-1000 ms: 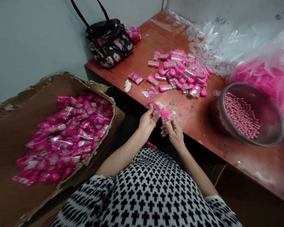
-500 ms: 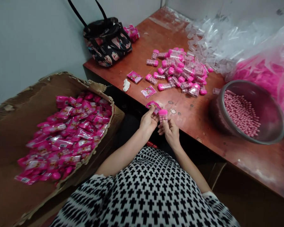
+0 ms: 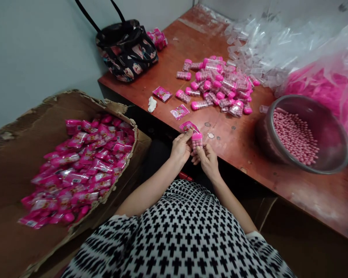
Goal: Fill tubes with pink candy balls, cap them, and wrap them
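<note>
At the table's front edge, my right hand (image 3: 210,161) is closed on a clear bottle (image 3: 197,142) of pink beads, its pink cap pointing away from me. My left hand (image 3: 181,150) is closed on a small pink printed packet (image 3: 189,126), thumb on top. The capped end of the bottle meets the near edge of the packet; whether it is inside I cannot tell. Just beyond lie two more flat packets, one lighter pink (image 3: 179,112) and one darker (image 3: 162,94), beside a crumpled white scrap (image 3: 152,104).
A heap of filled bottles (image 3: 217,85) covers the middle of the table. To the right stand a grey bowl (image 3: 336,154) of pink beads, a bag of pink caps (image 3: 321,85) and clear empty tubes (image 3: 249,50). On my left, a cardboard box (image 3: 5,185) holds filled packets (image 3: 78,170). A floral bag (image 3: 127,54) sits behind.
My right hand has brought the bottle left and up against the packet, closing the small gap between them. My left hand keeps its hold on the packet. The view has shifted slightly.
</note>
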The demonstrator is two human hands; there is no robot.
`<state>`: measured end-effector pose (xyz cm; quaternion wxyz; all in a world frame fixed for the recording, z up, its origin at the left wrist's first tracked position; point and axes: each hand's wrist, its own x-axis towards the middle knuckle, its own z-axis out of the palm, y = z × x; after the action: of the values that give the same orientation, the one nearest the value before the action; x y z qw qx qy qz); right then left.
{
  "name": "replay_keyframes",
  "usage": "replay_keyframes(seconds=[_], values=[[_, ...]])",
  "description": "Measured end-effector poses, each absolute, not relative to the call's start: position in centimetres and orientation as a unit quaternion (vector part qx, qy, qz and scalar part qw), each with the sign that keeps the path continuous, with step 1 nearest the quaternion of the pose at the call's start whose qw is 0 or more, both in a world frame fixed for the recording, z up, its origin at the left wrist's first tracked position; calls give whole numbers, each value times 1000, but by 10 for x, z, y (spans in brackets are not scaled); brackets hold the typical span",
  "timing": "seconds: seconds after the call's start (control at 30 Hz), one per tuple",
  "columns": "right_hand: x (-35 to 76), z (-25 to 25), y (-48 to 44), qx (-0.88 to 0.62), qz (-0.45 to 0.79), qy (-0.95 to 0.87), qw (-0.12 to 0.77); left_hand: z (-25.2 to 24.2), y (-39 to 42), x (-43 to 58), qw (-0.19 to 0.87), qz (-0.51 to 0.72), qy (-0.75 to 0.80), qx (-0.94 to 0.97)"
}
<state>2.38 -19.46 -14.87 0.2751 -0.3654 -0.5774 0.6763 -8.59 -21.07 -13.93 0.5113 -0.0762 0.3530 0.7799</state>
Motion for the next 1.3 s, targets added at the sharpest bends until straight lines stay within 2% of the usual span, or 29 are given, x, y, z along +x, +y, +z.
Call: replay_keyframes(seconds=[0.4, 0.67, 0.83, 1.07, 1.3], values=[[21, -159, -196, -376, 635, -599, 312, -142, -212, -93, 561, 721, 404, 42], [23, -160, -189, -319, 745, -515, 281, -136, -212, -106, 568, 674, 462, 93], [23, -160, -191, -362, 664, -561, 337, -138, -214, -99, 565, 663, 480, 104], [21, -165, -182, -313, 779, -446, 311, -137, -220, -88, 573, 651, 484, 117], [21, -161, -188, -286, 790, -441, 314, -136, -230, -93, 564, 688, 453, 50]])
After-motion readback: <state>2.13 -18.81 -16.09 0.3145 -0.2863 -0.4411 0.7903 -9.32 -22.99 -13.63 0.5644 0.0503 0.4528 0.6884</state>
